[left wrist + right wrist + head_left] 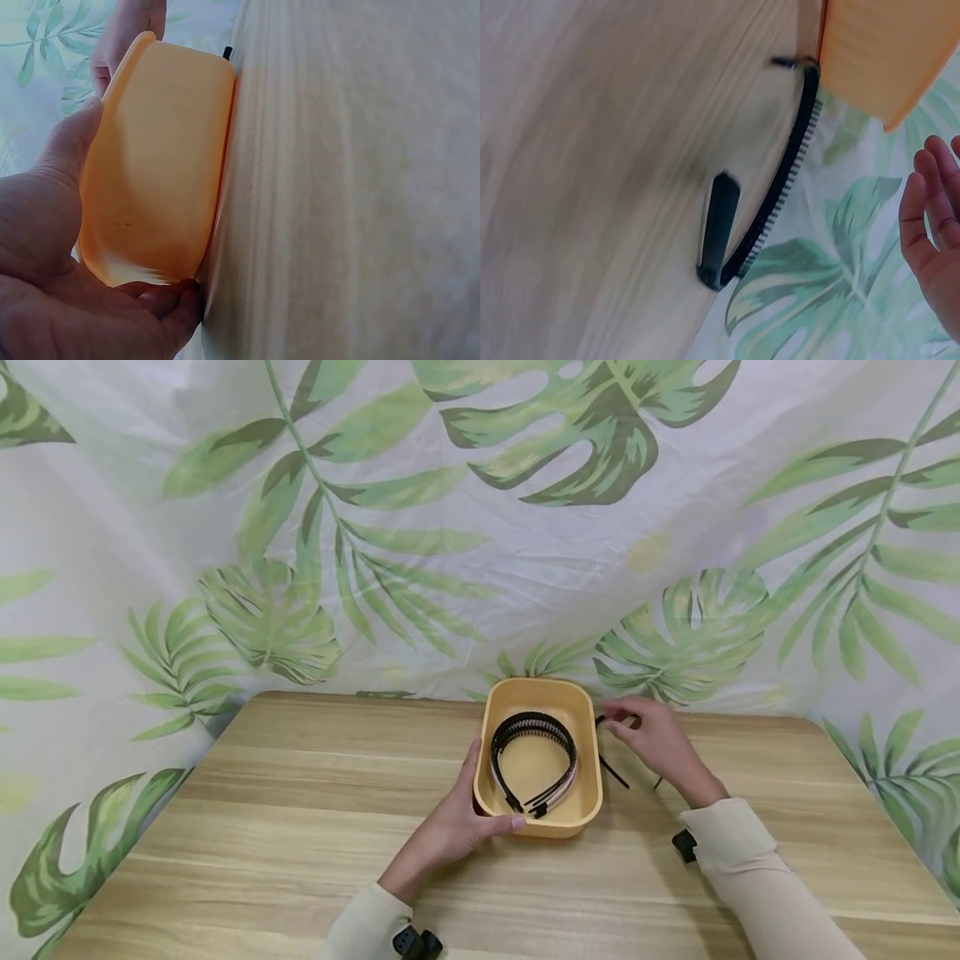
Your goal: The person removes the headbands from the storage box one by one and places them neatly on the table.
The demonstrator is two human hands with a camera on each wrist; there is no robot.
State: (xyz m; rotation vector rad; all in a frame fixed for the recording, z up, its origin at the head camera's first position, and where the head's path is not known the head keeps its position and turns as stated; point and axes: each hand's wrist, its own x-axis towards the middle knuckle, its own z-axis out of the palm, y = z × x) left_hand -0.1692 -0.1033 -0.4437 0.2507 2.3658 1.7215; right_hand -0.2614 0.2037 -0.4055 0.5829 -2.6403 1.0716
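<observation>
A yellow rectangular box (562,829) stands on the table, leaning slightly in my left wrist view. My left hand (455,822) grips its near left corner, thumb over the near rim and fingers along the left side. Inside lie several nested headbands (534,720), black and toothed, with a pale one among them. Just right of the box, a black toothed headband (719,225) rests on the table, its ends toward me. My right hand (654,743) hovers over it; the right wrist view shows the fingers extended and apart from the band.
The wood-grain table (315,793) reaches back to a leaf-patterned cloth (420,568) hanging behind it. The box stands close to the table's far edge. A small black device (417,943) is worn at the left wrist, another (684,845) at the right.
</observation>
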